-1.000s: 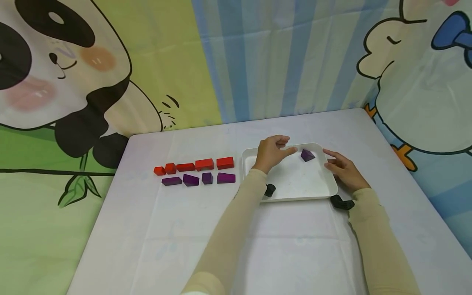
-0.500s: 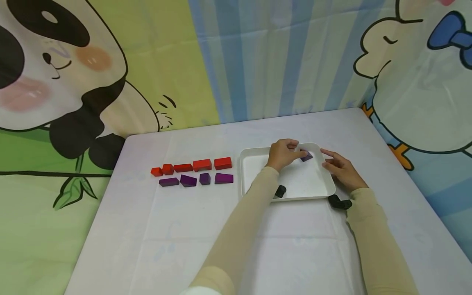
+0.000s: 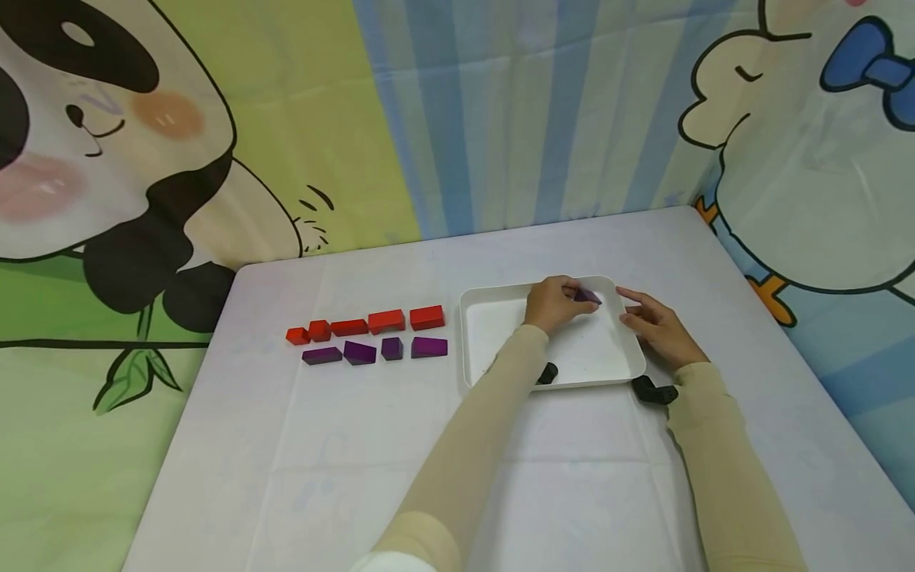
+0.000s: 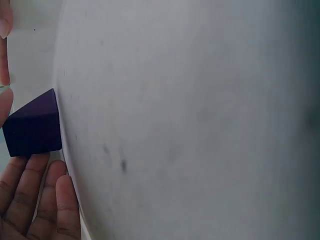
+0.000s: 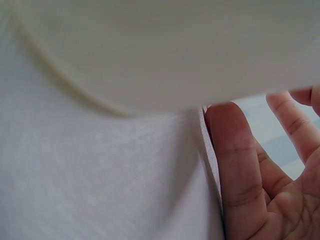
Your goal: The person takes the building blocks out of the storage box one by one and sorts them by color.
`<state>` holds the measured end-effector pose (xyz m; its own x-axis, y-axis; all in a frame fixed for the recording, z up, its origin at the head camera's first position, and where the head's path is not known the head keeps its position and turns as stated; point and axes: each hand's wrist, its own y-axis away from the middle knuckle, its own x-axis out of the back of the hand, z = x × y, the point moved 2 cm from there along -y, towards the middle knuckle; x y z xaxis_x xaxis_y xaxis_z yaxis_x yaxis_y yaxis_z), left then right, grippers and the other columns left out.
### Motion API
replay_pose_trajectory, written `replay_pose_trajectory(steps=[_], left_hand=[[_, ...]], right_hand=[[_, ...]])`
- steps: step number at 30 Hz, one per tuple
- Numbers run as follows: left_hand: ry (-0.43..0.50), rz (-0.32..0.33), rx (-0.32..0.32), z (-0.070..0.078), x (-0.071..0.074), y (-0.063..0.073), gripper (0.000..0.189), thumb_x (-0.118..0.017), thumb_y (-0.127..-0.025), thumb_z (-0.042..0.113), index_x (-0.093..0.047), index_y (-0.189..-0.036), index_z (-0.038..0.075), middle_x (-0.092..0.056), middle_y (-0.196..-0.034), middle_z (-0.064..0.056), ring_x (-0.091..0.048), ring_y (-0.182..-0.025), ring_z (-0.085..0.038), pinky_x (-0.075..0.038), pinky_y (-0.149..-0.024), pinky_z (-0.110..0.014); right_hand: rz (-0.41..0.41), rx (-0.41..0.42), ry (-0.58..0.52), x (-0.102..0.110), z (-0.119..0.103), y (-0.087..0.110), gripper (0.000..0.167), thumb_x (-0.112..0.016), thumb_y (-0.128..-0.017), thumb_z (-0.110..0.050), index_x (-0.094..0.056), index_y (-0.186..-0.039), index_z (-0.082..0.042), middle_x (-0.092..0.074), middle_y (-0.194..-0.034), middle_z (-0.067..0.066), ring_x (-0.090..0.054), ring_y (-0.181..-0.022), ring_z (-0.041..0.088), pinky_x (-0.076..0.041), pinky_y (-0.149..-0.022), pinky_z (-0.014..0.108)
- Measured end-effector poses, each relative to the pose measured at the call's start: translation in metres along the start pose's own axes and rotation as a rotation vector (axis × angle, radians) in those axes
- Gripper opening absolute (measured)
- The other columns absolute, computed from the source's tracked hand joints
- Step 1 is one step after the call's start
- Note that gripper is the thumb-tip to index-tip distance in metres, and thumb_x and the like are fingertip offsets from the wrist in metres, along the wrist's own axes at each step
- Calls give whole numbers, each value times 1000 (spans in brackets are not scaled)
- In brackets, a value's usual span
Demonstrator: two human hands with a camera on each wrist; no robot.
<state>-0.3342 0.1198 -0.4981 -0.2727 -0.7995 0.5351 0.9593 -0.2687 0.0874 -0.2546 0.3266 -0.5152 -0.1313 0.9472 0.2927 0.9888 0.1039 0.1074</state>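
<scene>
In the head view, my left hand (image 3: 552, 305) reaches over the white tray (image 3: 473, 342) and pinches a purple block (image 3: 588, 296) near the tray's far right corner. Seen from the left wrist, that wedge-shaped block (image 4: 34, 127) lies between a fingertip at its left and the fingers (image 4: 30, 192) below it. My right hand (image 3: 661, 330) is at the tray's right side, its fingertips at the rim. From the right wrist, one finger (image 5: 237, 160) stands almost straight against the pale tray edge (image 5: 160, 95), with the other fingers spread behind.
Left of the tray, several red blocks (image 3: 387, 322) form a row. A row of several purple blocks (image 3: 360, 353) lies in front of it. Black wrist devices (image 3: 654, 390) sit under both wrists. Printed cloth (image 3: 493, 119) hangs behind the white table (image 3: 343, 461).
My left hand has moved right across the tray and taken hold of the purple block, which now looks turned and partly covered. The right hand stays at the tray's side.
</scene>
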Motion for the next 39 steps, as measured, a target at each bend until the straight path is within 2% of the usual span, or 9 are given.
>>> replay_pose_trajectory(steps=[5, 10, 16, 20, 27, 33, 39], left_hand=[[5, 4, -31, 0, 1, 1, 38, -91, -91, 27, -81, -124, 11, -81, -109, -1, -72, -94, -8, -56, -78, -18], [22, 7, -29, 3, 7, 5, 35, -89, -93, 24, -81, -125, 11, -81, -109, -2, -71, -94, -8, -55, -79, -17], [37, 27, -41, 12, 23, 11, 33, -89, -93, 22, -82, -123, 10, -81, -111, -2, -71, -98, -9, -55, -83, -17], [68, 30, -50, 16, 33, 15, 34, -89, -93, 21, -82, -124, 9, -81, -110, -2, -72, -97, -8, -56, -82, -17], [121, -15, -77, 21, 53, 24, 35, -88, -94, 20, -80, -126, 7, -81, -107, -1, -72, -92, -6, -57, -81, -18], [141, -59, -120, 20, 70, 33, 32, -87, -95, 18, -81, -125, 10, -79, -108, 2, -70, -93, -4, -57, -84, -19], [182, -51, -142, 20, 89, 47, 33, -87, -94, 17, -80, -126, 12, -80, -109, 2, -72, -96, -5, -57, -87, -21]], right_hand=[[0, -2, 1, 0, 2, -2, 64, -58, -114, -21, -30, -171, -9, -51, -146, 37, -68, -98, 4, -63, -76, 27], [-3, -2, 0, 0, 3, -3, 65, -58, -114, -20, -29, -171, -9, -50, -147, 39, -67, -98, 3, -62, -76, 26], [5, -22, 23, -2, -1, -3, 66, -59, -114, -24, -29, -171, -10, -51, -148, 38, -66, -97, 3, -62, -76, 25], [9, -27, 48, -1, -2, -2, 66, -59, -114, -28, -30, -171, -11, -51, -147, 37, -65, -97, 4, -61, -76, 25], [12, -28, 56, 0, 0, -1, 67, -60, -113, -30, -31, -171, -11, -52, -146, 36, -65, -96, 3, -61, -76, 24], [8, -53, 77, 1, 2, -2, 69, -60, -113, -32, -29, -172, -13, -50, -149, 34, -62, -98, 5, -58, -77, 22], [13, -62, 107, -1, 3, -3, 69, -59, -114, -32, -29, -172, -14, -49, -151, 33, -60, -99, 6, -56, -77, 21]])
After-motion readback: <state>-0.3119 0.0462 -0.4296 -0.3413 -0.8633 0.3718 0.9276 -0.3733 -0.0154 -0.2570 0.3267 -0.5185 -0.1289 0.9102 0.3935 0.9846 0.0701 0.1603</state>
